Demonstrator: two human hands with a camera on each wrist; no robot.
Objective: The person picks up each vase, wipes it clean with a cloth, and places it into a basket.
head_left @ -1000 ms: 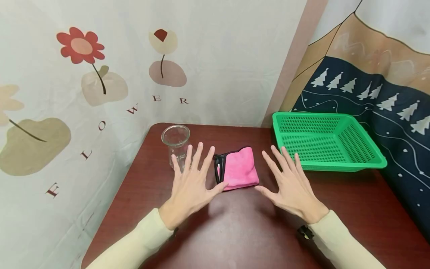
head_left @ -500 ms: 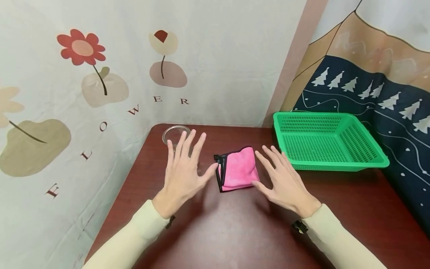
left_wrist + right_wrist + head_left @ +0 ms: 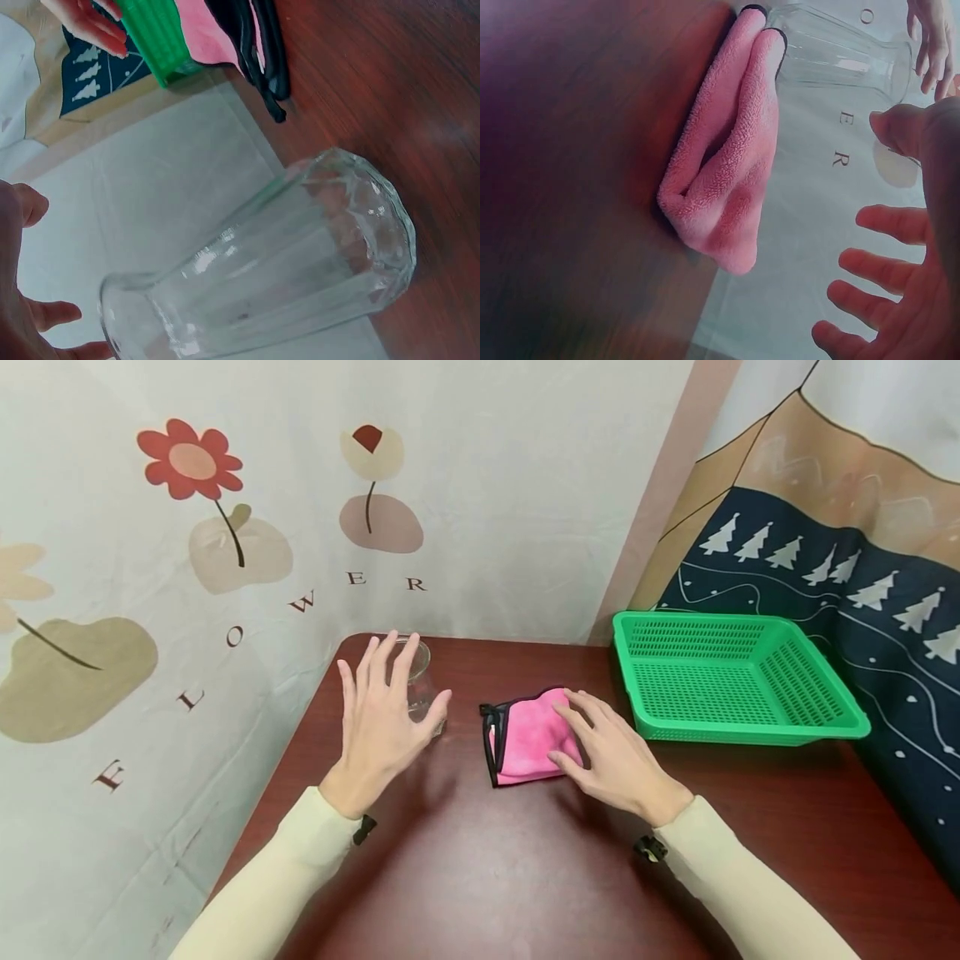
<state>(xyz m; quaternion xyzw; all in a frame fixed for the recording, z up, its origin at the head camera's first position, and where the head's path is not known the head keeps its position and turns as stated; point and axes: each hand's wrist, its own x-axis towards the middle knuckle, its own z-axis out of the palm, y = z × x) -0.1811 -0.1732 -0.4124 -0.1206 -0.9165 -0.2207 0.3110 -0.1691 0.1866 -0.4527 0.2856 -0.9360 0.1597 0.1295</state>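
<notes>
A clear glass vase [image 3: 262, 262] with a faceted base stands upright at the back left of the table. My left hand [image 3: 375, 727] is raised beside it with fingers spread, hiding part of it in the head view; in the left wrist view the fingertips are close to its rim. A folded pink cloth [image 3: 536, 739] with black edging lies mid-table. Over its right side hovers my right hand [image 3: 618, 760], thumb and fingers apart and lightly bent. From the right wrist, the towel's fluffy folds [image 3: 727, 165] show with nothing between the fingers.
A green perforated plastic basket [image 3: 750, 727] sits at the back right of the dark red table [image 3: 517, 868]. Behind the table hangs a pale printed curtain [image 3: 510, 510], and a navy cloth with trees [image 3: 832, 560] hangs at the right.
My left hand has moved left and farther back, toward the glass vase. The right hand has shifted left from beside the pink cloth to over its right side, its fingers bending slightly.
</notes>
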